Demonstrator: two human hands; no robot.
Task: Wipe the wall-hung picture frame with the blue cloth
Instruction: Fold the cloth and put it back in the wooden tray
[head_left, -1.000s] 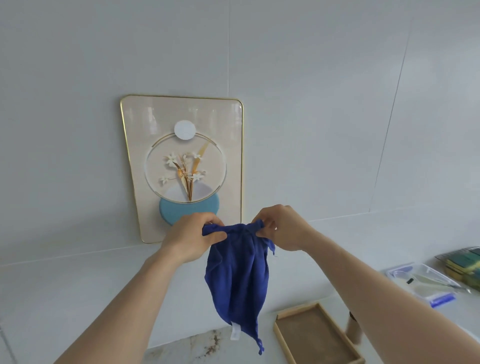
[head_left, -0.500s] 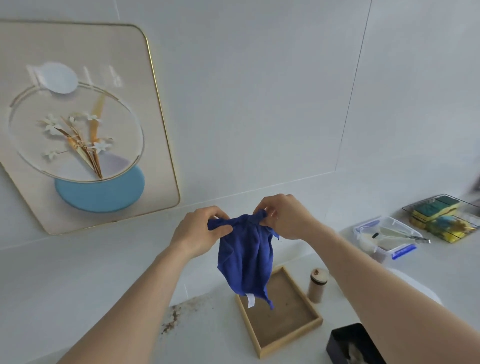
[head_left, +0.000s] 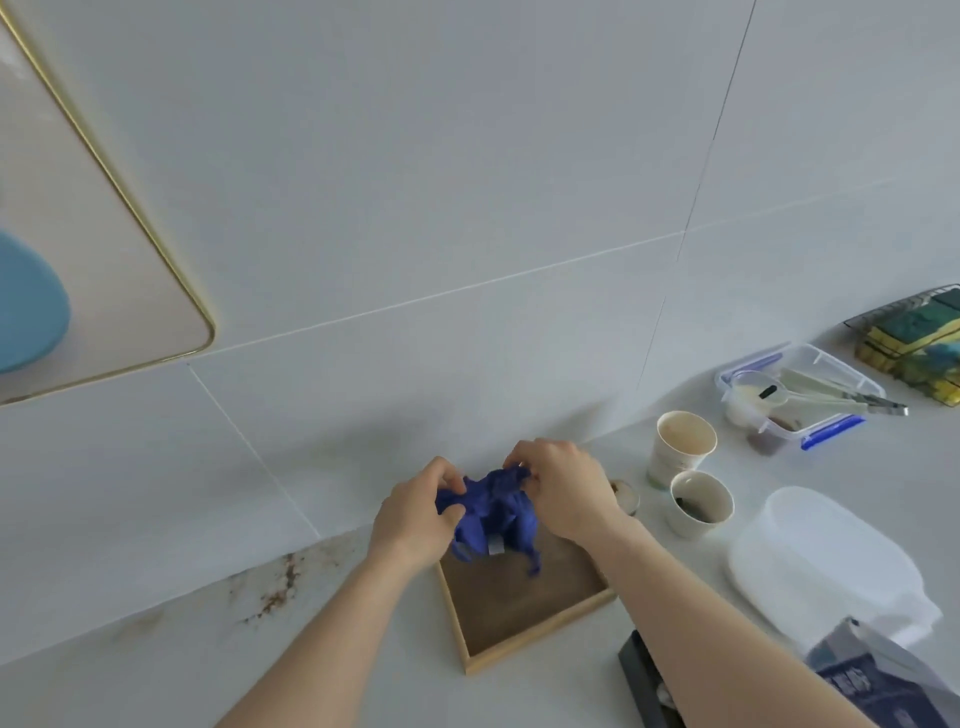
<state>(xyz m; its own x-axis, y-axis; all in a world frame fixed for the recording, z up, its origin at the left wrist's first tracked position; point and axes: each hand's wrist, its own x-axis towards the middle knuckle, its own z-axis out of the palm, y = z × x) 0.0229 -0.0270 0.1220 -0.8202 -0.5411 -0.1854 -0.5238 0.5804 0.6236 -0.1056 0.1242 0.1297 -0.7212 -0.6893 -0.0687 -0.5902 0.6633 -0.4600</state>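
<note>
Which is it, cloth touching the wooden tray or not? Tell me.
Cannot tell. In the head view the cloth, bunched in both hands, hangs low over the wooden tray; its dangling tips overlap the tray floor, but no contact or gap shows plainly.

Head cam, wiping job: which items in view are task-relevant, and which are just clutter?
Task-relevant:
- blue cloth, bunched between the left hand and right hand
- picture frame, on the wall at upper left

Clutter:
- wooden tray, under the cloth
- two paper cups
- clear container with tongs
- sponges
- white lid
</note>
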